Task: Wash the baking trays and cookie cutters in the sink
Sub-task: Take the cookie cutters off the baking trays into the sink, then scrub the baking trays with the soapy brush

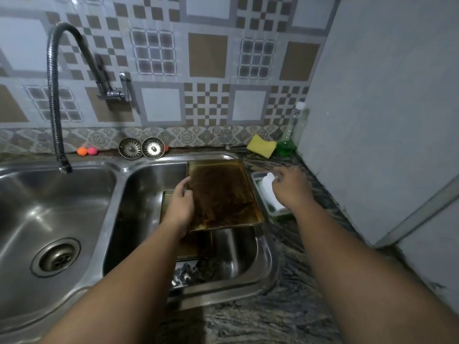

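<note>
A dirty, brown-stained baking tray [221,194] rests tilted across the right edge of the right sink basin [139,194]. My left hand [180,204] grips the tray's left rim. Under it a second tray [196,244] lies in the basin, mostly hidden. Small metal cookie cutters [183,276] lie at the basin's front. My right hand [290,187] is over a small metal dish [259,192] on the counter, fingers closed around a white object [269,188] in it; I cannot tell what that object is.
A flexible tap [56,95] hangs over the left basin [49,219]. Two sink strainers [141,148], two small balls [87,151], a yellow sponge [261,146] and a bottle of green liquid [290,137] stand at the back. A grey wall [385,120] closes the right side.
</note>
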